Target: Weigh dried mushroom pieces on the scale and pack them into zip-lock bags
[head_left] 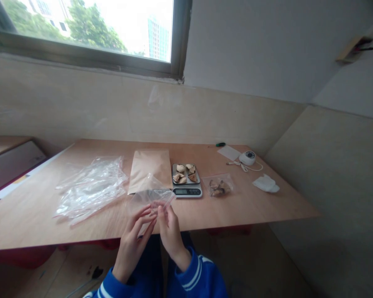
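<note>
Both my hands are at the table's front edge, pinching one clear zip bag (149,194) with a reddish seal strip. My left hand (136,231) grips its near edge from the left, and my right hand (169,227) has thumb and fingers closed on the right part. The bag looks flat, with nothing visible inside. Just beyond it, a small digital kitchen scale (188,192) carries several pale brown dried pieces (181,168), possibly dried mushrooms. A brown paper sheet or envelope (151,165) lies left of the scale.
A loose pile of clear zip bags (91,190) covers the table's left part. Right of the scale lies a filled clear bag (220,187) of brown pieces. Farther right are a white dome camera (247,157) with its cable, a crumpled white tissue (265,183) and a green-handled screwdriver (220,145).
</note>
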A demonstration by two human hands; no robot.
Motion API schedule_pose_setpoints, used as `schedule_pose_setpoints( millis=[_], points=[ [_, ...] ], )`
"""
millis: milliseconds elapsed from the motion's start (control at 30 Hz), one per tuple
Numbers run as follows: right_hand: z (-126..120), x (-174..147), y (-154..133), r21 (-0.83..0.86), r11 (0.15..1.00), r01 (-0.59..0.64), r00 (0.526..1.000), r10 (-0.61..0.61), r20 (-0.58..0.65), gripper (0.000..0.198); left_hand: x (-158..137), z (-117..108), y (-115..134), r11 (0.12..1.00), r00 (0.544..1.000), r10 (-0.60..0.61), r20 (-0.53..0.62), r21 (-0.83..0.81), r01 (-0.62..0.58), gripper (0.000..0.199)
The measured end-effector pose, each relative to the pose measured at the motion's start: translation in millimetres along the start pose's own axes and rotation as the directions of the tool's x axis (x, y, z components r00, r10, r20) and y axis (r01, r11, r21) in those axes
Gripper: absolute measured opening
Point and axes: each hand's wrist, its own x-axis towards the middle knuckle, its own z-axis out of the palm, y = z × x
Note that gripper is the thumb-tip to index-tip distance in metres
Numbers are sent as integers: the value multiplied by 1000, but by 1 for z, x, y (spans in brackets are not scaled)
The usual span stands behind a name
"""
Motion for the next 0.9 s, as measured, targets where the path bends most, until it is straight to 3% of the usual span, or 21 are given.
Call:
schedule_pose_setpoints(
  millis=[233, 567, 633, 733, 800, 900],
  points=[
    [-11, -2, -2, 86, 996, 0, 991, -12, 136, 34, 3, 0, 8, 964, 972, -233, -32, -137, 227, 10],
    [-14, -4, 1, 63, 996, -56, 998, 55, 24, 26, 1, 5, 21, 838, 923, -383, 38, -407, 364, 12],
    [-19, -1, 6, 61, 995, -84, 994, 88, -60, 28, 2, 3, 21, 838, 899, -431, -79, -405, 366, 13],
    [-28, 3, 15, 46, 991, -123, 981, 128, -144, 34, 7, 1, 19, 870, 794, -472, -382, -348, 349, 15],
    [-31, 2, 17, 32, 990, -135, 983, 138, -124, 36, 11, 0, 17, 904, 736, -423, -529, -306, 299, 15],
    [-31, -1, 11, 11, 990, -139, 990, 139, 2, 37, 16, -3, 16, 958, 755, -282, -593, -218, 186, 18]
  ],
)
